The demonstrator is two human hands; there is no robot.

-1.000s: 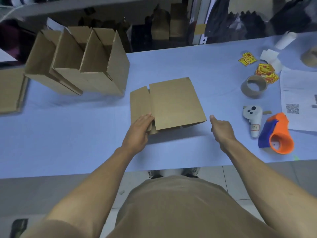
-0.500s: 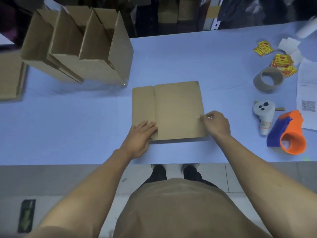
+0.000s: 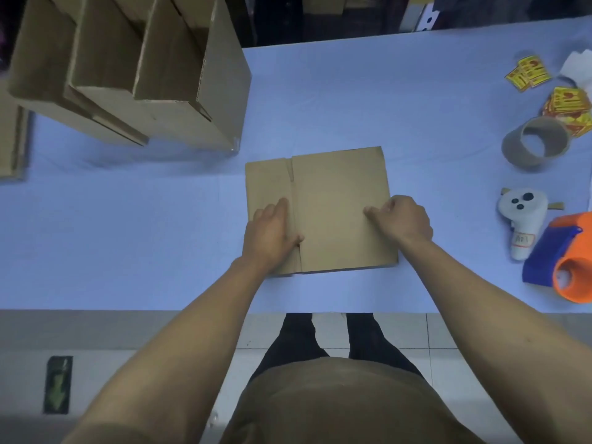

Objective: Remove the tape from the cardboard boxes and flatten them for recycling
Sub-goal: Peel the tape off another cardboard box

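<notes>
Flattened cardboard box (image 3: 333, 203) lies flat on the blue desk (image 3: 128, 245), near its front edge, both hands on top of it. Left hand (image 3: 272, 232) rests palm down on the box's narrow left panel, fingers straight & together, pointing away from the person, thumb at the fold line; nothing grasped, just pressing. Right hand (image 3: 402, 219) sits on the box's right edge, fingers curled under into a loose fist, knuckles down on the cardboard; can't tell if it pinches the edge. Beyond & left of the left hand: three upright open boxes (image 3: 134, 68) standing in a row. Right of the right hand: a white controller (image 3: 520, 219), an orange/blue tape dispenser (image 3: 567, 267), an empty tape core (image 3: 536, 144), yellow stickers (image 3: 528, 73) further back.
</notes>
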